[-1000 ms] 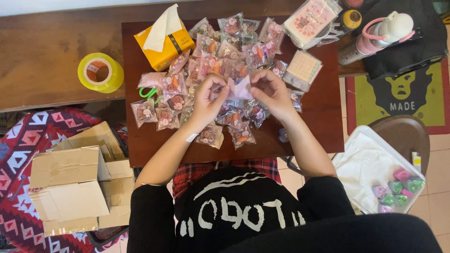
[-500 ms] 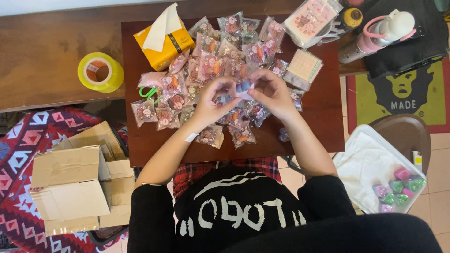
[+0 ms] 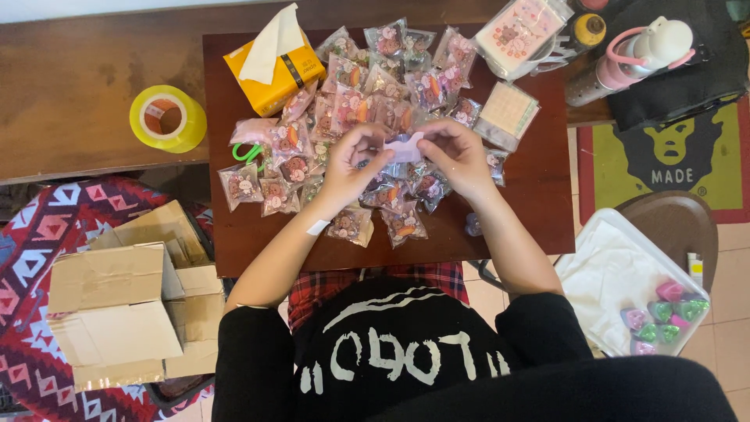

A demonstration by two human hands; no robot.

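Your left hand (image 3: 353, 160) and right hand (image 3: 457, 155) meet over the middle of the dark table (image 3: 539, 203), fingers narrowed to a pinch, both holding 1 small pale packet (image 3: 405, 147) between them, just above the heap. What's inside it is too small to tell.

Under and around your hands lies a heap of small clear packets (image 3: 367, 94) w/ pink and orange contents; they overlap too much for an exact count, approx two dozen or more. A few sit apart at the near edge by your left wrist, e.g. 1 packet (image 3: 351, 227) touching your forearm, w/ a white strip on that wrist.

Left of the heap: 1 pair of green-handled scissors (image 3: 248, 152), partly under packets. At the far left corner: 1 orange tissue box (image 3: 275, 74), rectangular, dark band on top, white tissue sticking up. Off the table on the wooden bench: 1 yellow tape roll (image 3: 166, 119).

Right of the heap: 1 flat square pack (image 3: 508, 113) w/ a pale grid pattern, and beyond it 1 bigger clear pack of pink sheets (image 3: 519, 30). Further right: 1 pink bottle (image 3: 637, 51) w/ white cap, lying on a black bag (image 3: 703, 70).

On the floor, left: 2 open cardboard boxes (image 3: 117, 312), plain brown. Right: 1 clear lidded bin (image 3: 617, 273) w/ white cloth plus several small pink and green items in its corner, approx 7.
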